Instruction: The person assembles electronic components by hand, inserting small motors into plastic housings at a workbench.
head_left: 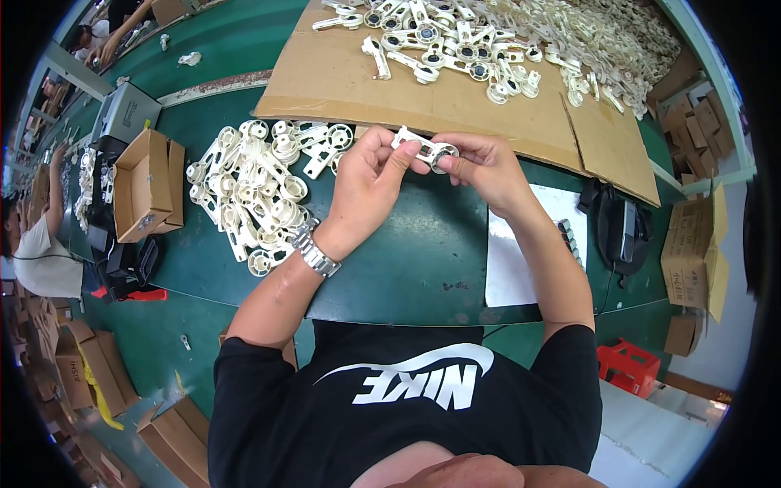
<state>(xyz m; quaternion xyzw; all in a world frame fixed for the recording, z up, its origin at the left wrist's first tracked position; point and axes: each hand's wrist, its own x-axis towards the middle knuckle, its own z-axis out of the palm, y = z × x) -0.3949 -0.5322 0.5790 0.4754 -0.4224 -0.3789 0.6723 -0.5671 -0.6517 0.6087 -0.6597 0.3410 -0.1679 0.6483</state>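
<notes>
Both my hands hold one cream plastic part [425,148] with a round ring end, above the green table [407,260]. My left hand [368,183], with a metal watch on its wrist, pinches the part's left end. My right hand [482,167] grips the ring end on the right. A heap of the same cream parts [256,191] lies just left of my left hand. Beyond my hands, a large cardboard sheet [350,77] carries a wide spread of more cream parts [504,41], some with dark round inserts.
An open cardboard box [146,185] stands at the left beside dark items. A white sheet [521,244] and a black device [622,232] lie at the right. Cardboard boxes [691,252] and a red crate [628,366] are off the table's right. Other people work at the far left.
</notes>
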